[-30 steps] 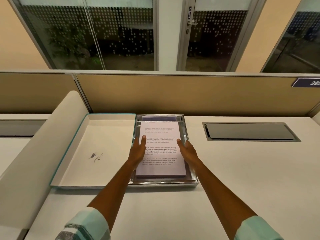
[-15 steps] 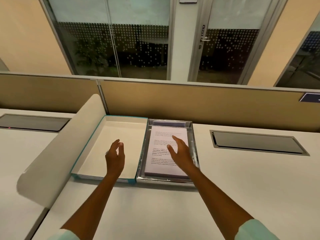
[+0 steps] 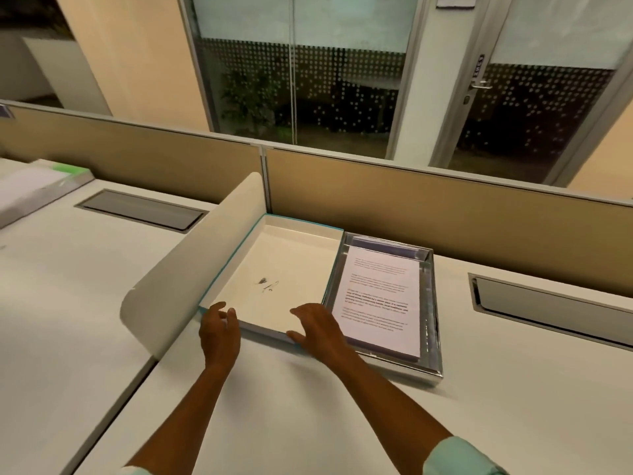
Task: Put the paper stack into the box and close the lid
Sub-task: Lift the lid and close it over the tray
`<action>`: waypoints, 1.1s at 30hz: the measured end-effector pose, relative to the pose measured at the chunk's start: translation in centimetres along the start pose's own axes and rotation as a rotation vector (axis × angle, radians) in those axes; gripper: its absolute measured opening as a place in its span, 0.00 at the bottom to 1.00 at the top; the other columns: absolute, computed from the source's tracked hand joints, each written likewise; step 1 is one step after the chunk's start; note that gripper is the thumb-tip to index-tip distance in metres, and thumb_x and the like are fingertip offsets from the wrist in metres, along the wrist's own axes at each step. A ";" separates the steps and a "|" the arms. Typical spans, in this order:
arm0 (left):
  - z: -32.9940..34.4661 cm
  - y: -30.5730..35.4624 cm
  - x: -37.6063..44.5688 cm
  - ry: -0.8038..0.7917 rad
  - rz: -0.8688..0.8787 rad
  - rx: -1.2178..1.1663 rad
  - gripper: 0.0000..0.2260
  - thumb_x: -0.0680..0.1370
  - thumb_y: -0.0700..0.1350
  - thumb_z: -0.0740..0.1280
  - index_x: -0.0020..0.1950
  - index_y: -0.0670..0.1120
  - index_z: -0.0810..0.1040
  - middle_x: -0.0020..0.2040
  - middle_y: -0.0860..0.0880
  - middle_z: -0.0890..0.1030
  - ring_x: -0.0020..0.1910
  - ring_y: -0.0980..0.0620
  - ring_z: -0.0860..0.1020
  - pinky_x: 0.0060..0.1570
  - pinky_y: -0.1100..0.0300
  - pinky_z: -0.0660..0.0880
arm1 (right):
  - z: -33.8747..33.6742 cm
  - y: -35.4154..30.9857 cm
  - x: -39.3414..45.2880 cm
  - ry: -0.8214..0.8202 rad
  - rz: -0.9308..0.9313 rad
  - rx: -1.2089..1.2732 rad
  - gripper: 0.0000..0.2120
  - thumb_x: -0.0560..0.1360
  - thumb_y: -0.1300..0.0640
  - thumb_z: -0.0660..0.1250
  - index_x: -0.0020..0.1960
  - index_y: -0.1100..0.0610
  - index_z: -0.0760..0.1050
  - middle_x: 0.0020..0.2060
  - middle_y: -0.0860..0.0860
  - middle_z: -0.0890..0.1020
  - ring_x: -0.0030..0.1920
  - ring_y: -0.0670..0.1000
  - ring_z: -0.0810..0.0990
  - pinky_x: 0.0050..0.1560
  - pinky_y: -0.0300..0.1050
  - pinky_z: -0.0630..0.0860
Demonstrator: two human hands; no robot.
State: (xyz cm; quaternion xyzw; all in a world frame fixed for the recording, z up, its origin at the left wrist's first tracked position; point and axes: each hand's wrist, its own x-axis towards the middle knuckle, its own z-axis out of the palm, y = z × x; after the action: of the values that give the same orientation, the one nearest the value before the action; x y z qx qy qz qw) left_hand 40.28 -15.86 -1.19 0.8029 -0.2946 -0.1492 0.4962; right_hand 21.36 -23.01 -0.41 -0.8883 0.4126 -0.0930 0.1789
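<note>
I see the paper stack [image 3: 378, 299] lying in the silver box [image 3: 432, 313]. My left hand [image 3: 219, 332] and right hand [image 3: 318, 332], fingers loosely open and holding nothing, reach the teal lid [image 3: 274, 269] beside it. A one-sided grip may tilt the lid and crease the top sheet.

White worktop with an open box and its lid

The worktop [image 3: 274, 406] carries a silver box [image 3: 433, 323] holding the paper stack [image 3: 376, 303], and just left of it, touching along one side, a teal-edged lid [image 3: 274, 269] lying upside down. A grey hatch [image 3: 548, 306] is set into the surface to the right; a curved white divider [image 3: 191, 275] stands at its left edge.
</note>
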 end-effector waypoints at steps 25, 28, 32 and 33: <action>2.3 0.8 -1.0 -0.330 -0.517 -0.773 0.21 0.73 0.42 0.73 0.64 0.38 0.75 0.54 0.42 0.81 0.59 0.41 0.79 0.57 0.48 0.77 | 0.2 -3.2 2.3 0.028 0.085 0.126 0.09 0.76 0.60 0.65 0.52 0.58 0.83 0.48 0.55 0.84 0.49 0.55 0.81 0.47 0.47 0.75; 2.7 2.3 -1.2 -0.283 -0.489 -0.816 0.22 0.72 0.37 0.73 0.65 0.36 0.74 0.53 0.41 0.80 0.57 0.41 0.79 0.57 0.47 0.77 | -0.5 -2.3 2.0 0.016 0.115 0.332 0.09 0.75 0.57 0.68 0.52 0.58 0.84 0.47 0.54 0.86 0.48 0.52 0.82 0.50 0.47 0.79; 2.8 3.9 -1.5 -0.219 -0.393 -0.746 0.24 0.71 0.36 0.74 0.66 0.39 0.74 0.60 0.39 0.80 0.59 0.39 0.79 0.61 0.42 0.76 | -2.4 -1.5 1.9 0.033 0.234 0.687 0.18 0.73 0.47 0.71 0.58 0.55 0.81 0.53 0.51 0.85 0.46 0.43 0.81 0.46 0.31 0.76; 2.8 4.3 -1.7 -0.206 -0.349 -0.715 0.24 0.71 0.37 0.74 0.66 0.39 0.74 0.61 0.39 0.80 0.59 0.39 0.79 0.61 0.42 0.76 | -3.0 -1.4 1.9 0.065 0.267 0.744 0.19 0.73 0.44 0.69 0.59 0.54 0.81 0.54 0.51 0.85 0.48 0.44 0.81 0.46 0.31 0.75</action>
State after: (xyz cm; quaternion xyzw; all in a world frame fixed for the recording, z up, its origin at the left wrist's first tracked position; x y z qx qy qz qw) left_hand 36.08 -18.26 1.26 0.5988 -0.1317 -0.4036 0.6792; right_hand 22.63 -24.37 2.92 -0.6980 0.4680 -0.2400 0.4859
